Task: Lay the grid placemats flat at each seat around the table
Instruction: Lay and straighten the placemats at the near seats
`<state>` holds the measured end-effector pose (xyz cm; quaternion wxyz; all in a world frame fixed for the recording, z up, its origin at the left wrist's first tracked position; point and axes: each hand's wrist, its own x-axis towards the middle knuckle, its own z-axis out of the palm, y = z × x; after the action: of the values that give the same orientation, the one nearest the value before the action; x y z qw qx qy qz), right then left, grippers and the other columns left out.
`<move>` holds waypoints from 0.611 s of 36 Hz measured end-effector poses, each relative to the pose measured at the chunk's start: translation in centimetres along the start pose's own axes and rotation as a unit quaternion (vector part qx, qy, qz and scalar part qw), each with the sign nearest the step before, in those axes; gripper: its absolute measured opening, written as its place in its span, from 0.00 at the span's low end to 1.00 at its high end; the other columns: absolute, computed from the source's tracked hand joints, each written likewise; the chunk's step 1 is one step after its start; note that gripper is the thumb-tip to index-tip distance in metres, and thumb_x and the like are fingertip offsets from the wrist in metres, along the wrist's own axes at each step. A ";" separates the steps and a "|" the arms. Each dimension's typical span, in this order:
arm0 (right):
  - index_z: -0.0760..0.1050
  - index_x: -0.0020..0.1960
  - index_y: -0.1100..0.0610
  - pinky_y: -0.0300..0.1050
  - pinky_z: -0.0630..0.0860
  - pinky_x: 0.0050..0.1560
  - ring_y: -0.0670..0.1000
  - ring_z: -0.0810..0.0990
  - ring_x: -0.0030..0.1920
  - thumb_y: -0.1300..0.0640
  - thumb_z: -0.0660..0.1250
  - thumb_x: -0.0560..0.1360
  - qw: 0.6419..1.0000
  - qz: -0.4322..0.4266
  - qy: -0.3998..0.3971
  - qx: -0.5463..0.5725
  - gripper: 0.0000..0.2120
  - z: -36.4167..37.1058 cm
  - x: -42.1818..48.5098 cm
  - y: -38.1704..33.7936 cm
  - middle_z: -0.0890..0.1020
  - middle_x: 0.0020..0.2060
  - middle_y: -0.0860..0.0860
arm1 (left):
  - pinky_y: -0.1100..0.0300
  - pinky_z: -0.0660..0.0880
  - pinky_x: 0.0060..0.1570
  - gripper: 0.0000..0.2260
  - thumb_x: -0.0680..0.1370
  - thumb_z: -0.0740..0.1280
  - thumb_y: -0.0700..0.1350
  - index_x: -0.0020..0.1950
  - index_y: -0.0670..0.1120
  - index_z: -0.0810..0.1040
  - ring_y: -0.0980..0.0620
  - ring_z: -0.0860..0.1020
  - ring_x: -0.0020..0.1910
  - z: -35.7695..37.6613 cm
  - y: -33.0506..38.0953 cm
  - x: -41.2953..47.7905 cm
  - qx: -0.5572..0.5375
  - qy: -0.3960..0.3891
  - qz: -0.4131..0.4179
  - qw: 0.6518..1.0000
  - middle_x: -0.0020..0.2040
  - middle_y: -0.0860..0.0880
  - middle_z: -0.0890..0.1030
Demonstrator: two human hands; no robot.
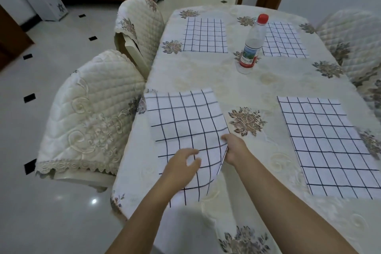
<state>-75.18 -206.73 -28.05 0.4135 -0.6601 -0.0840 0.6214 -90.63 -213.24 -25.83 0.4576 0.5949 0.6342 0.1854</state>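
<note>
Several white placemats with a black grid are on the cream floral tablecloth. The near-left placemat lies partly flat; its near right edge is lifted and curled. My right hand pinches that lifted edge. My left hand rests on the mat's near part with fingers loosely spread. Three other placemats lie flat: near right, far left and far right.
A clear plastic bottle with a red cap stands upright mid-table between the far mats. Two quilted cream chairs stand along the left side, another chair at the right. Tiled floor lies to the left.
</note>
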 end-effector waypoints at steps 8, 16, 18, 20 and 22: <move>0.73 0.50 0.64 0.59 0.73 0.57 0.65 0.75 0.60 0.67 0.54 0.78 1.000 0.007 0.009 0.019 0.09 -0.8 1.7 0.8 0.76 0.59 0.64 | 0.53 0.52 0.72 0.20 0.78 0.60 0.52 0.70 0.54 0.67 0.50 0.50 0.76 1.4 -5.7 0.3 0.200 0.026 -0.014 0.979 0.76 0.48 0.56; 0.73 0.40 0.58 0.53 0.76 0.46 0.61 0.79 0.45 0.61 0.61 0.75 0.967 -0.094 -0.009 -0.237 0.06 -3.3 1.1 0.4 0.80 0.45 0.62 | 0.36 0.52 0.69 0.36 0.69 0.64 0.67 0.73 0.53 0.63 0.44 0.42 0.75 1.9 -9.1 -0.8 0.264 0.037 0.025 0.963 0.77 0.45 0.48; 0.71 0.38 0.59 0.46 0.69 0.39 0.55 0.74 0.37 0.60 0.63 0.74 0.959 -0.084 -0.024 -0.269 0.07 -4.5 0.7 0.9 0.75 0.38 0.59 | 0.31 0.62 0.59 0.40 0.63 0.59 0.72 0.68 0.48 0.72 0.40 0.52 0.74 2.1 -10.3 -0.8 0.302 0.029 0.051 0.951 0.74 0.40 0.60; 0.69 0.38 0.59 0.42 0.66 0.35 0.52 0.69 0.32 0.61 0.63 0.75 0.956 -0.064 -0.038 -0.284 0.07 -5.6 0.4 1.6 0.71 0.33 0.56 | 0.31 0.70 0.50 0.39 0.61 0.57 0.72 0.61 0.47 0.77 0.38 0.60 0.71 2.3 -11.1 -0.8 0.342 0.040 0.059 0.937 0.69 0.38 0.69; 0.66 0.37 0.59 0.39 0.62 0.30 0.50 0.66 0.28 0.63 0.63 0.75 0.952 -0.056 -0.044 -0.296 0.09 -6.4 0.3 2.5 0.68 0.29 0.54 | 0.34 0.71 0.48 0.37 0.62 0.57 0.70 0.59 0.47 0.78 0.41 0.60 0.68 2.5 -11.2 -1.1 0.358 0.052 0.058 0.931 0.67 0.39 0.72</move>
<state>-70.41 -210.96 -30.59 0.2291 -0.7193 -0.3189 0.5730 -95.35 -217.53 -35.47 0.1696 0.7445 0.6457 0.0032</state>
